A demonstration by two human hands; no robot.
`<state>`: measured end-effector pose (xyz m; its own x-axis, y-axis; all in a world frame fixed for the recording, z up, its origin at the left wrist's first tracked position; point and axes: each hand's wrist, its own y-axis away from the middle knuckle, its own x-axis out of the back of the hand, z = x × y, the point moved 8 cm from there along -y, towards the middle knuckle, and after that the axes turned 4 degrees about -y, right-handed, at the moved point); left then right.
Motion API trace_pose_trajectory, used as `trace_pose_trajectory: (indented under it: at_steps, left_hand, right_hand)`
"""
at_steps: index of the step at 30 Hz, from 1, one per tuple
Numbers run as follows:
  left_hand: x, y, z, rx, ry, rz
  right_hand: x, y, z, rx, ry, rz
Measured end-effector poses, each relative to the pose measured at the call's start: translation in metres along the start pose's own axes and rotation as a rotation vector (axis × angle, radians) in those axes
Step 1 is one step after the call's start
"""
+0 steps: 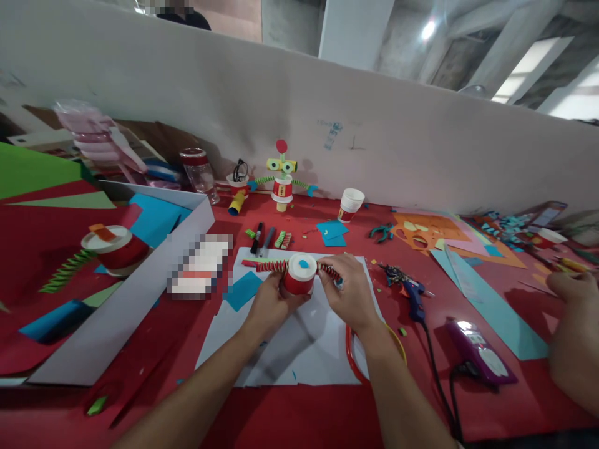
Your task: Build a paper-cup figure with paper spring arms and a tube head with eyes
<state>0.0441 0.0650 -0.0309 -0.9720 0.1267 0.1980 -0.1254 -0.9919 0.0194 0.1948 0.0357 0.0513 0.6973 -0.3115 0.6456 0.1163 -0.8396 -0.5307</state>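
Note:
An upside-down red paper cup (pixel 299 282) with a white base and a blue spot on top is held over white paper (pixel 299 349). My left hand (pixel 275 299) wraps round the cup's left and lower side. Folded red and green paper strips stick out on both sides of the cup, and the left strip (pixel 271 265) reaches past the paper's middle. My right hand (pixel 344 284) pinches the right strip (pixel 327 269) close to the cup. A blue paper square (pixel 242 290) lies left of my left hand.
A finished cup figure (pixel 282 187) stands by the wall, near stacked cups (pixel 350 204). On the right lie a glue gun (pixel 414 299) with its cable, pliers (pixel 381 233) and a purple device (pixel 482 352). Another person's hand (pixel 575 293) is far right. An open white box (pixel 126 299) stands left.

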Motion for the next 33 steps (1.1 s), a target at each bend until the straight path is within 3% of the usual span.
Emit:
trace_pose_trajectory:
  at_steps: [8,13,19,26,29,33]
  left_hand:
    - [0.001,-0.002,0.003,-0.090,-0.056,0.027]
    - [0.001,-0.002,0.001,-0.097,-0.051,0.038]
    - [0.008,-0.004,-0.004,-0.003,0.076,0.104]
    - [0.017,-0.008,0.002,-0.015,0.179,0.116]
    - [0.025,-0.011,-0.001,-0.021,0.222,0.127]
    - [0.032,-0.015,-0.004,-0.032,0.317,0.110]
  right_hand:
    - [0.003,0.001,-0.001,0.018,-0.001,0.010]
    - [0.017,0.002,0.005,-0.025,-0.047,0.053]
    - [0.040,0.009,0.024,-0.212,-0.188,0.307]
    - [0.044,0.018,0.052,-0.387,-0.391,0.538]
    - [0.038,0.019,0.061,-0.444,-0.459,0.534]
    - [0.025,0.018,0.062,-0.497,-0.459,0.408]
